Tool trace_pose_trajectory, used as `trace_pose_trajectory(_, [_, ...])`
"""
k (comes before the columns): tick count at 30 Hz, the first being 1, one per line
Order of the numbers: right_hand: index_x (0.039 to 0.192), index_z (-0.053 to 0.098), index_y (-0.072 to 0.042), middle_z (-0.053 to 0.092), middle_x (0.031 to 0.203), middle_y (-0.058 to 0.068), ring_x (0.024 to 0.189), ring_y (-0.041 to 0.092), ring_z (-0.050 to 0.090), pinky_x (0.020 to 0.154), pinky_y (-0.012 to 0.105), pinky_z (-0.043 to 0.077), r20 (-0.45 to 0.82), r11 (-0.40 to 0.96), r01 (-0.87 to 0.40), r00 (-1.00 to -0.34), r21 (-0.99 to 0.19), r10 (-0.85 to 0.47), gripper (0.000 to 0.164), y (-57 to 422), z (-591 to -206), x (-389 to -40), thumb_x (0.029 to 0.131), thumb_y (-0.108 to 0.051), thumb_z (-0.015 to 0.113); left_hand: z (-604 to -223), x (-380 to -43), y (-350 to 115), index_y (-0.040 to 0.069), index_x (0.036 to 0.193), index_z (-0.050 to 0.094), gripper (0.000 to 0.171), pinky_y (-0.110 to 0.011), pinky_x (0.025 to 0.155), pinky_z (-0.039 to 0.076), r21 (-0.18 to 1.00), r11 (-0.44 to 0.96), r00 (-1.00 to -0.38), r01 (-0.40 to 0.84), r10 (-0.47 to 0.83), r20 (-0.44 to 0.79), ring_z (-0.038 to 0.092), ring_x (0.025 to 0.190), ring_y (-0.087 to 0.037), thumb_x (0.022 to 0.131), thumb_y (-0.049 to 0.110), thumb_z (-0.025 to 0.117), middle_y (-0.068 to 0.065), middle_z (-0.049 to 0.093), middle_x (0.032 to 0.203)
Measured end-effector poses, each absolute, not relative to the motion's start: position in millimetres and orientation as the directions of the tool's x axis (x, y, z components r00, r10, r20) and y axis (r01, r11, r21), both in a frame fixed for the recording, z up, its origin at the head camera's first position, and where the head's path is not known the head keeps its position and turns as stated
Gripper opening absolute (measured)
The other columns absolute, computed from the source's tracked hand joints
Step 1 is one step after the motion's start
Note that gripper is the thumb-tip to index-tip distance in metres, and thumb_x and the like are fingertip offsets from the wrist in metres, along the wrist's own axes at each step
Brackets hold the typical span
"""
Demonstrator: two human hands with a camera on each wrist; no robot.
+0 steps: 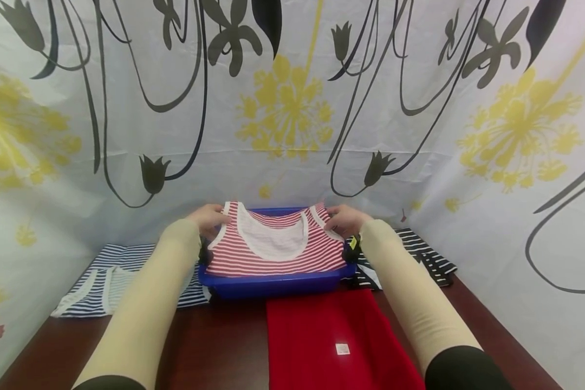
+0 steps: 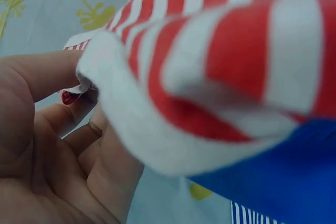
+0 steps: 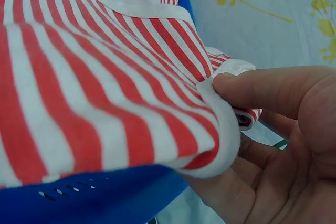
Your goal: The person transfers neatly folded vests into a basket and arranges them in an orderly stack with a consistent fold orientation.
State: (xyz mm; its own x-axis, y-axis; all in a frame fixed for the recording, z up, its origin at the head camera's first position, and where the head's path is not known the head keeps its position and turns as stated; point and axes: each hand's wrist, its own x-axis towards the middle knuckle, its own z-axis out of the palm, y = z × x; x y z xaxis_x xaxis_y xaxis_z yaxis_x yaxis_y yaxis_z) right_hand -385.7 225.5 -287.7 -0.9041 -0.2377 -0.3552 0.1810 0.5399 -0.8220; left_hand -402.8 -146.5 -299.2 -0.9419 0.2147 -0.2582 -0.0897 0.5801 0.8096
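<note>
A red-and-white striped tank top [image 1: 278, 260] with white trim lies spread over a blue basket [image 1: 278, 286], its neckline toward the back. My left hand [image 1: 207, 219] pinches the white edging at the left shoulder strap; in the left wrist view, thumb and fingers of that hand [image 2: 68, 145] close on the trim. At the opposite strap, my right hand [image 1: 346, 219] holds the edging, the thumb lying on top in the right wrist view, where the striped cloth [image 3: 94, 98] drapes over the basket's slotted wall [image 3: 94, 198]. The basket's inside is hidden by the top.
Left of the basket lies a navy-and-white striped garment [image 1: 95, 290]. Black-and-white striped clothing [image 1: 419, 254] lies to the right, partly behind my forearm. A red cloth [image 1: 317, 330] with a small white label covers the front of the dark table [image 1: 214, 346]. A patterned curtain [image 1: 292, 179] hangs behind.
</note>
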Motion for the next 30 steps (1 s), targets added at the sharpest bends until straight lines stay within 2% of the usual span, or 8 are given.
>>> trace_pose_trajectory(8, [0.148,0.031,0.004,0.063,0.102,0.015,0.077,0.020,0.063,0.072,0.035,0.055,-0.366,0.562,0.176,-0.897,-0.808,-0.246,0.059,221.9,-294.9,-386.7,0.094,-0.001,0.056,-301.0,-399.3,-143.1,-0.005,0.143,0.036,0.056,-0.037,0.071,0.057,0.785,0.613,-0.935,-0.085,0.222,-0.275,0.067,0.086,-0.029,0.098,0.023,0.054,-0.023,0.059,0.116])
trace_pose_trajectory(11, [0.148,0.029,0.004,0.064,0.098,0.013,0.074,0.018,0.062,0.069,0.034,0.055,-0.370,0.587,0.173,-0.899,-0.791,-0.233,0.061,221.2,-297.1,-388.2,0.094,-0.002,0.056,-300.7,-397.8,-142.1,-0.007,0.142,0.036,0.056,-0.036,0.070,0.057,0.782,0.619,-0.935,-0.078,0.227,-0.273,0.067,0.083,-0.028,0.098,0.022,0.054,-0.022,0.061,0.111])
trace_pose_trajectory(14, [0.150,0.024,0.004,0.063,0.104,0.015,0.075,0.018,0.063,0.069,0.034,0.055,-0.372,0.608,0.171,-0.902,-0.775,-0.219,0.065,220.1,-297.9,-389.7,0.095,-0.003,0.056,-301.3,-398.3,-141.2,-0.009,0.142,0.035,0.057,-0.035,0.069,0.057,0.777,0.625,-0.935,-0.078,0.224,-0.275,0.068,0.081,-0.028,0.097,0.021,0.054,-0.023,0.061,0.110])
trace_pose_trajectory(18, [0.151,0.020,0.004,0.062,0.111,0.019,0.079,0.020,0.063,0.071,0.035,0.055,-0.371,0.625,0.170,-0.906,-0.762,-0.205,0.068,217.3,-298.4,-391.2,0.094,-0.004,0.056,-305.4,-403.1,-140.9,-0.011,0.145,0.029,0.061,-0.036,0.068,0.057,0.757,0.648,-0.939,-0.086,0.201,-0.279,0.067,0.079,-0.027,0.098,0.019,0.054,-0.025,0.058,0.116])
trace_pose_trajectory(25, [0.150,0.024,0.005,0.064,0.097,0.015,0.076,0.020,0.063,0.070,0.036,0.056,-0.375,0.646,0.173,-0.908,-0.744,-0.188,0.068,214.6,-303.6,-395.7,0.092,-0.003,0.058,-311.2,-412.1,-139.1,-0.013,0.144,0.028,0.064,-0.037,0.069,0.057,0.743,0.664,-0.942,-0.084,0.190,-0.276,0.067,0.084,-0.032,0.096,0.018,0.057,-0.030,0.052,0.126])
trace_pose_trajectory(30, [0.149,0.025,0.006,0.064,0.099,0.015,0.077,0.021,0.063,0.072,0.037,0.056,-0.378,0.647,0.169,-0.904,-0.743,-0.198,0.066,215.4,-307.0,-398.1,0.092,-0.003,0.058,-313.5,-413.2,-136.6,-0.015,0.144,0.025,0.067,-0.039,0.073,0.057,0.734,0.677,-0.940,-0.058,0.211,-0.269,0.067,0.089,-0.038,0.094,0.017,0.057,-0.034,0.043,0.135])
